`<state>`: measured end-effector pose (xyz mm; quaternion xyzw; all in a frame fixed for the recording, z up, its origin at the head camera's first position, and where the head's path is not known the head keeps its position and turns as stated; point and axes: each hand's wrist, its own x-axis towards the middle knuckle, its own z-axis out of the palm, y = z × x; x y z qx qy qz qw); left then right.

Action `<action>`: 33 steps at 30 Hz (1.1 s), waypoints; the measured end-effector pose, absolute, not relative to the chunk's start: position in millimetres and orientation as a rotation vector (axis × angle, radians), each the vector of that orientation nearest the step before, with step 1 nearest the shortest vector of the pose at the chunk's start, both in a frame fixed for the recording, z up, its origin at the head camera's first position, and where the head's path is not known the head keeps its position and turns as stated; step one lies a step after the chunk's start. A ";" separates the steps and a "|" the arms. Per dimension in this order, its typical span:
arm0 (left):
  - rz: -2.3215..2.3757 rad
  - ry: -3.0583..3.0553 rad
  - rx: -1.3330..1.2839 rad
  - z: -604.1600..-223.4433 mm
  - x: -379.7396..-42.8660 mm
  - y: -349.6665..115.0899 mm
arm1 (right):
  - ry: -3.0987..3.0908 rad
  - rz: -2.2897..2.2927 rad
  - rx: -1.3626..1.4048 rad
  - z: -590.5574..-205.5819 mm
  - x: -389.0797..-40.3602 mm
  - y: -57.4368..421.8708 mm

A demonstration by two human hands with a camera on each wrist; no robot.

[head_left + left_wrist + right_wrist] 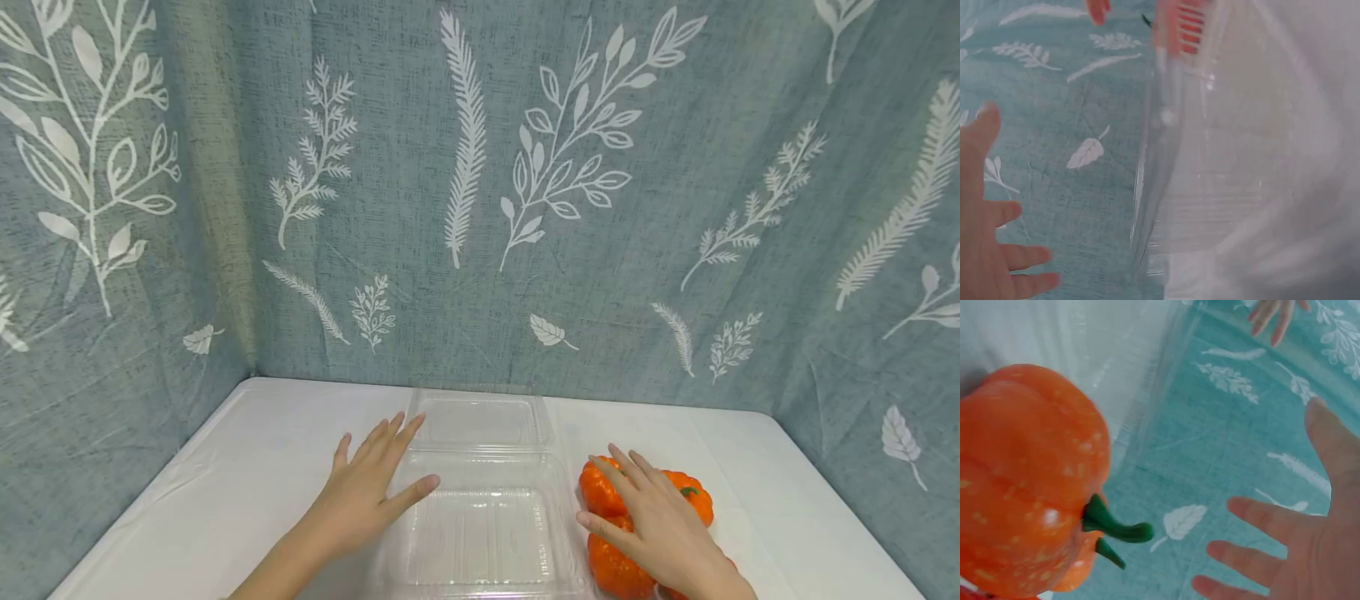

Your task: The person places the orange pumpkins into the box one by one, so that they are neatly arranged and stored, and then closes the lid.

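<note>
My left hand point(356, 496) hovers with spread fingers beside the left edge of a clear plastic clamshell box point(480, 533), holding nothing. The box lies with its lid point(480, 421) folded back toward the curtain. Over on the right, my right hand point(656, 521) is held above several small orange pumpkins point(618, 558), fingers straight and apart, and partly hides them. In the right wrist view one speckled pumpkin point(1029, 481) with a curved green stem point(1119, 524) fills the left side, apart from my fingers point(1260, 519). The left wrist view shows my left fingers point(1022, 256) away from the box wall point(1157, 162).
A white cloth-covered table point(262, 450) bears the box and pumpkins. Behind it and along both sides hangs a blue-green curtain point(420, 317) with white leaf prints. The pumpkins sit close to the box's right side.
</note>
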<state>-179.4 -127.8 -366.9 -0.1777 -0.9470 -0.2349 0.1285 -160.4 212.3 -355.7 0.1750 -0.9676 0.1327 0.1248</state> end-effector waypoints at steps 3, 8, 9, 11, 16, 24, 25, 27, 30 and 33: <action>-0.915 -2.753 -0.497 -364.8 -180.2 -133.7 | -2.834 0.391 0.486 -356.0 -159.6 213.2; -1.239 -2.750 -0.350 -363.7 -186.0 -145.6 | -2.881 0.348 0.440 -356.5 -157.3 214.3; -1.285 -2.753 -0.310 -364.8 -187.2 -147.6 | -2.894 0.340 0.435 -357.3 -156.3 214.8; -1.373 -2.761 -0.239 -368.1 -188.7 -151.8 | -2.915 0.325 0.428 -360.0 -154.9 216.1; -1.514 -2.783 -0.195 -377.2 -189.4 -160.6 | -2.970 0.336 0.393 -367.4 -152.2 219.7; -1.680 -2.819 -0.299 -388.4 -194.5 -167.4 | -3.062 0.311 0.349 -376.3 -152.8 223.9; -1.687 -2.824 -0.298 -389.7 -195.1 -167.7 | -3.064 0.319 0.350 -377.4 -152.4 223.9; -1.699 -2.833 -0.295 -392.0 -196.0 -168.2 | -3.078 0.325 0.350 -379.2 -152.2 224.6; -1.740 -2.838 -0.294 -394.6 -197.0 -168.5 | -3.097 0.320 0.344 -381.6 -152.9 225.0; -1.784 -2.839 -0.302 -396.8 -197.5 -168.7 | -3.115 0.309 0.335 -383.6 -154.3 223.9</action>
